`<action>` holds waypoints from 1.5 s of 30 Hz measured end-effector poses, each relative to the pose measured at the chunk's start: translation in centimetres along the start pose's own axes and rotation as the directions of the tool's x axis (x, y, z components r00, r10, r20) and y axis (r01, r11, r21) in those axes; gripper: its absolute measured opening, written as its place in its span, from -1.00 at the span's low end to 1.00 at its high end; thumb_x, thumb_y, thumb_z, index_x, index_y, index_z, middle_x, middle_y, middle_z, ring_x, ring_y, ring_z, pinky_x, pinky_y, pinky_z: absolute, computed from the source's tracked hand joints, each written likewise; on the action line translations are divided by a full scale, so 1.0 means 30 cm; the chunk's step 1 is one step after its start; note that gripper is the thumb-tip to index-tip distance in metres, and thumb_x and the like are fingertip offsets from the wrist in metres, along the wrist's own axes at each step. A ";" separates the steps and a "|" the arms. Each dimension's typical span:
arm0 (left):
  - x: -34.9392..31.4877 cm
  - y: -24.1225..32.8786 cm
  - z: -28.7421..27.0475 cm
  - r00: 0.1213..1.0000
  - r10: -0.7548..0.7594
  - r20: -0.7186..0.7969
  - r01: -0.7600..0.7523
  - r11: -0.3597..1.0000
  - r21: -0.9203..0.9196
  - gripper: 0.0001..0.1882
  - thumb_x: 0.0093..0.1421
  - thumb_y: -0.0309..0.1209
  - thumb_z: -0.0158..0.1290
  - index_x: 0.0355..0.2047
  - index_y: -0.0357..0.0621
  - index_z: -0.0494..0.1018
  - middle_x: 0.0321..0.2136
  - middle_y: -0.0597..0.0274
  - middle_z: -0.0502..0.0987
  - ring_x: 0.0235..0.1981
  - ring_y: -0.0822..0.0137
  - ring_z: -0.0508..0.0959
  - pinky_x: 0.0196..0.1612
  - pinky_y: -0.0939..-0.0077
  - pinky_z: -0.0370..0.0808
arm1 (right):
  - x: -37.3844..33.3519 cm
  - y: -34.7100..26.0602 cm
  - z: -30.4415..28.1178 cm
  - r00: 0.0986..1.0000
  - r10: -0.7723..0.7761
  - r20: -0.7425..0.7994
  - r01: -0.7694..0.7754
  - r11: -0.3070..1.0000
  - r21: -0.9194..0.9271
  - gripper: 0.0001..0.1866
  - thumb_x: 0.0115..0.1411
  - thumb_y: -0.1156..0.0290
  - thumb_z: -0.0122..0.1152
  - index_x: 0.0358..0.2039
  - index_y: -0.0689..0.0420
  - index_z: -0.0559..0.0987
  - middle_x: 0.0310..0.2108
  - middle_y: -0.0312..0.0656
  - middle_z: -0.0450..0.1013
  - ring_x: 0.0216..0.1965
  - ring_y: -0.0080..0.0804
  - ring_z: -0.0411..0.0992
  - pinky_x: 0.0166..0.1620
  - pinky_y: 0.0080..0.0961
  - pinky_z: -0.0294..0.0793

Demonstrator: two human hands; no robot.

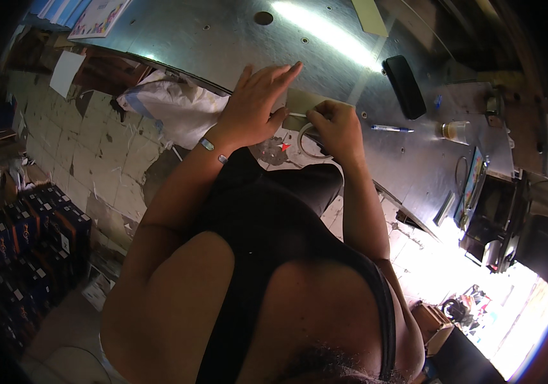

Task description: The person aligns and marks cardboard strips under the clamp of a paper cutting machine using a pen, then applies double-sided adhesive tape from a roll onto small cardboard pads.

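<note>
My right hand (pixel 339 131) is closed at the table's near edge, its thumb and forefinger pinched together. A pale ring that looks like a roll of tape (pixel 304 142) hangs from this hand, partly hidden by it. From the pinch a short, thin white strip (pixel 297 114) runs left toward my left thumb. My left hand (pixel 256 102) has its fingers stretched out over the edge; whether the thumb touches the strip I cannot tell. Beneath the strip lies a flat olive-tan card or board (pixel 299 99) on the metal table (pixel 222 38).
A black oblong case (pixel 405 88), a blue-and-white pen (pixel 391 128) and a small clear cup (pixel 455 132) sit to the right. Another tan strip (pixel 370 17) lies farther back. Below the edge is a white sack (pixel 174 102); dark boxes (pixel 31 240) are stacked at left.
</note>
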State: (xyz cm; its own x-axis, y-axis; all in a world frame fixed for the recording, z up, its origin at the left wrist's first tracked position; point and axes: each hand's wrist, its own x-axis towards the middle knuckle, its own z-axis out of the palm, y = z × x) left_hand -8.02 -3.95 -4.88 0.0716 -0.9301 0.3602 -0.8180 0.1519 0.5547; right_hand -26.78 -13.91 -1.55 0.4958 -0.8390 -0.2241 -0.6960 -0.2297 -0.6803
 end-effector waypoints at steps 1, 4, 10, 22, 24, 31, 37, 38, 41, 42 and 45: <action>0.003 0.010 -0.003 1.000 -0.013 0.013 0.012 0.998 0.060 -0.10 0.19 -0.38 0.16 0.49 0.16 0.00 0.31 0.04 0.29 0.35 0.00 0.28 0.40 -0.31 -0.02 | -0.001 0.004 -0.006 1.000 -0.008 0.021 0.008 1.000 0.011 -0.63 0.11 0.14 0.29 -0.25 0.19 0.72 -0.34 -0.01 0.65 -0.26 -0.12 0.65 -0.11 -0.29 0.57; 0.008 0.013 -0.001 0.999 -0.012 0.042 0.007 0.993 0.118 -0.12 0.19 -0.37 0.15 0.49 0.25 0.03 0.32 0.03 0.25 0.35 0.00 0.27 0.40 -0.37 -0.06 | -0.012 -0.018 -0.049 0.998 0.025 0.057 -0.023 0.999 -0.036 -0.64 0.12 0.15 0.30 -0.25 0.19 0.73 -0.35 0.00 0.65 -0.25 -0.10 0.65 -0.10 -0.27 0.57; 0.003 0.005 0.004 0.998 -0.034 0.046 0.027 0.991 0.131 -0.14 0.22 -0.35 0.16 0.48 0.29 0.05 0.34 0.02 0.22 0.35 -0.02 0.26 0.40 -0.40 -0.09 | -0.022 0.062 -0.269 1.000 -0.018 0.008 0.018 0.998 -0.058 -0.64 0.14 0.13 0.35 -0.26 0.19 0.73 -0.43 -0.07 0.65 -0.36 -0.32 0.64 -0.23 -0.43 0.54; 0.007 0.002 0.010 0.999 -0.012 0.052 0.005 0.993 0.120 -0.14 0.20 -0.36 0.16 0.48 0.20 0.06 0.34 0.02 0.22 0.36 -0.04 0.25 0.39 -0.43 -0.08 | -0.020 0.236 -0.275 0.997 0.075 0.005 -0.074 0.991 -0.108 -0.65 0.00 0.12 0.49 -0.38 0.17 0.72 -0.49 -0.13 0.62 -0.43 -0.34 0.57 -0.27 -0.39 0.49; 0.009 0.003 0.008 0.998 -0.014 0.058 0.007 0.993 0.120 -0.14 0.20 -0.35 0.16 0.48 0.19 0.06 0.34 0.02 0.22 0.36 -0.04 0.25 0.39 -0.43 -0.07 | -0.024 0.239 -0.268 0.997 0.080 -0.015 -0.081 0.992 -0.092 -0.65 -0.01 0.11 0.49 -0.39 0.16 0.72 -0.49 -0.13 0.62 -0.42 -0.32 0.58 -0.26 -0.37 0.49; 0.014 0.006 0.004 0.998 -0.018 0.066 0.011 0.993 0.114 -0.14 0.20 -0.34 0.16 0.48 0.17 0.05 0.34 0.01 0.23 0.37 -0.04 0.24 0.38 -0.43 -0.06 | -0.029 0.219 -0.256 0.990 0.103 -0.093 -0.116 0.983 -0.141 -0.67 -0.03 0.10 0.49 -0.43 0.12 0.72 -0.50 -0.17 0.62 -0.41 -0.28 0.59 -0.27 -0.34 0.50; 0.012 0.003 0.007 0.999 -0.014 0.050 0.008 0.994 0.110 -0.14 0.21 -0.34 0.15 0.48 0.17 0.04 0.34 0.03 0.23 0.38 -0.03 0.24 0.38 -0.43 -0.07 | -0.028 0.215 -0.253 0.987 0.119 -0.104 -0.137 0.975 -0.178 -0.66 -0.04 0.08 0.49 -0.42 0.10 0.73 -0.49 -0.18 0.62 -0.40 -0.27 0.60 -0.26 -0.32 0.51; 0.012 0.002 0.007 0.999 -0.013 0.051 0.008 0.994 0.109 -0.14 0.21 -0.34 0.15 0.48 0.17 0.04 0.34 0.03 0.23 0.38 -0.03 0.24 0.38 -0.43 -0.07 | -0.027 0.215 -0.253 0.987 0.119 -0.106 -0.137 0.973 -0.188 -0.66 -0.04 0.08 0.49 -0.42 0.09 0.73 -0.49 -0.18 0.62 -0.39 -0.27 0.60 -0.26 -0.32 0.51; 0.013 0.001 0.008 0.998 -0.021 0.061 0.014 0.993 0.120 -0.14 0.21 -0.33 0.15 0.49 0.18 0.04 0.35 0.03 0.23 0.38 -0.02 0.23 0.39 -0.43 -0.07 | -0.024 0.215 -0.250 0.986 0.125 -0.110 -0.144 0.970 -0.197 -0.66 -0.04 0.07 0.50 -0.41 0.08 0.73 -0.48 -0.18 0.63 -0.39 -0.26 0.60 -0.25 -0.30 0.51; 0.014 0.001 0.008 0.998 -0.023 0.062 0.016 0.993 0.120 -0.14 0.21 -0.33 0.15 0.49 0.18 0.04 0.35 0.04 0.23 0.38 -0.02 0.23 0.39 -0.43 -0.07 | -0.022 0.216 -0.251 0.986 0.124 -0.110 -0.144 0.970 -0.197 -0.66 -0.04 0.07 0.50 -0.41 0.08 0.73 -0.48 -0.18 0.63 -0.39 -0.26 0.60 -0.25 -0.30 0.51; 0.013 0.000 0.011 0.998 -0.024 0.059 0.017 0.993 0.121 -0.14 0.21 -0.32 0.15 0.49 0.18 0.04 0.35 0.04 0.23 0.38 -0.02 0.23 0.39 -0.42 -0.08 | -0.020 0.216 -0.252 0.987 0.122 -0.104 -0.141 0.970 -0.200 -0.66 -0.05 0.07 0.50 -0.41 0.07 0.73 -0.47 -0.18 0.63 -0.38 -0.24 0.60 -0.25 -0.30 0.51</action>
State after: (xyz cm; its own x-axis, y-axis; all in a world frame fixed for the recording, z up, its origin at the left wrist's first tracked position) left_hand -8.17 -4.41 -4.99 0.0578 -0.9516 0.3018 -0.8796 0.0945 0.4662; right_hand -35.51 -18.63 -0.55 0.3506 -0.9073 -0.2320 -0.8487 -0.2031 -0.4883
